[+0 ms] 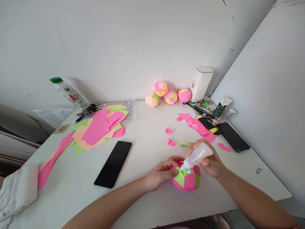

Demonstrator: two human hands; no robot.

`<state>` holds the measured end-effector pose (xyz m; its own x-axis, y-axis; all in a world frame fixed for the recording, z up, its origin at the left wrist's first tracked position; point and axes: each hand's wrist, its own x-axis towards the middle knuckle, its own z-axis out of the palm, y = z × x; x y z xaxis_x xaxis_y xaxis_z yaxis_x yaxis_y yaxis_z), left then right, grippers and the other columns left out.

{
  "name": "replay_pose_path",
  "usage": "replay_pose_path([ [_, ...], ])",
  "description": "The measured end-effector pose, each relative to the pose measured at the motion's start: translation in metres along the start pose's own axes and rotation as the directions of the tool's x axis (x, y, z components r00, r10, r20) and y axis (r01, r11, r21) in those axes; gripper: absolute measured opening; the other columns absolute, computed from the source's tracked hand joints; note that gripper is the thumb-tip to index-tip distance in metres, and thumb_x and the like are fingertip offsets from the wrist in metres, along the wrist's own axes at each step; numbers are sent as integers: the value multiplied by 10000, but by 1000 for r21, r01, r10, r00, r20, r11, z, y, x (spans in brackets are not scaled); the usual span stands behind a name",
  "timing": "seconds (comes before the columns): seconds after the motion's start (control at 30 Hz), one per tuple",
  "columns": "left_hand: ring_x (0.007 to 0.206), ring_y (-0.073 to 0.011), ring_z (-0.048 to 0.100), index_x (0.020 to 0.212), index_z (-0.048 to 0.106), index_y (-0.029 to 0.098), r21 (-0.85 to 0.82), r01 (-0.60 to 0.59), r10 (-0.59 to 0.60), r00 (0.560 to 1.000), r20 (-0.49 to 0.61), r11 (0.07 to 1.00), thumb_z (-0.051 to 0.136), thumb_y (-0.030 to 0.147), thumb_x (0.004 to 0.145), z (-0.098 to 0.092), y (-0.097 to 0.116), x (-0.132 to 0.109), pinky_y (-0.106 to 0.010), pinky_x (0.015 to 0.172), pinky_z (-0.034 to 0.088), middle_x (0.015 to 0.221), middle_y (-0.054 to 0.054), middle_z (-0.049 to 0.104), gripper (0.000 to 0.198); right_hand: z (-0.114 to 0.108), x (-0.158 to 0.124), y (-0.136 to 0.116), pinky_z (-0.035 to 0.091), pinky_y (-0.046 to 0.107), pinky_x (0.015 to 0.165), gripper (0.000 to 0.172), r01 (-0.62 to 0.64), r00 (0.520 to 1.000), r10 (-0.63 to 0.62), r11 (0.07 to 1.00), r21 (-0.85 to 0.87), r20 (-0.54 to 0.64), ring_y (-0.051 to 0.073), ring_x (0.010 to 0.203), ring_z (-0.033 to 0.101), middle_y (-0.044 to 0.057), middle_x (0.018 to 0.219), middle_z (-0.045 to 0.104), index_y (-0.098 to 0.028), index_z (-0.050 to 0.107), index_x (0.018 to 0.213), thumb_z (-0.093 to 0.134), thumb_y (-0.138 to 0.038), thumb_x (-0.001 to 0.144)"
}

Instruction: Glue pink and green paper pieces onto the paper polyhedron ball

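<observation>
A folded paper ball (189,183) in pink and lime green stands near the table's front edge. My left hand (164,170) grips its left side, thumb and fingers at the upper rim. In my right hand (211,160) is a white glue bottle (197,156), tilted with its nozzle down against the green paper on top of the ball. Whether glue is coming out I cannot tell. Just beyond the hands lie a small green folded piece (184,144) and two pink folded pieces, one of them (171,142) nearer me.
Finished-looking paper balls (171,97) rest by the wall. Pink paper pieces (197,125), a black phone (233,136) and scissors lie right. Another black phone (113,163), a coloured paper pile (100,127) and a green-capped bottle (70,93) are left.
</observation>
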<state>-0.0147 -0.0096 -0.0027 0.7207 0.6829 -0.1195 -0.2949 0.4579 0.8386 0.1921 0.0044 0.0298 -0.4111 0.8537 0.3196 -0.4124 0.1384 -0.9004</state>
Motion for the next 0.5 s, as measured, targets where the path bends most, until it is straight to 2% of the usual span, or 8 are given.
replay_pose_path([
  [0.2,1107,-254,497,824,704,197,4,-3,3,1000,1,1000,676,306,774,0,0,0,-359,884,396,1301,-74,464,123,0,1,1,436,271,604,316,0,1000,0,1000,0,-8,162,757,581,18,874,677,-288,597,999,727,-441,755],
  [0.5,1119,-256,494,828,707,201,-5,3,-3,1000,-4,1000,683,320,769,1,1,0,-367,912,388,1292,-70,463,135,1,2,-2,416,265,555,318,-42,999,42,999,29,-13,149,662,556,19,811,668,-278,590,982,709,-472,760],
])
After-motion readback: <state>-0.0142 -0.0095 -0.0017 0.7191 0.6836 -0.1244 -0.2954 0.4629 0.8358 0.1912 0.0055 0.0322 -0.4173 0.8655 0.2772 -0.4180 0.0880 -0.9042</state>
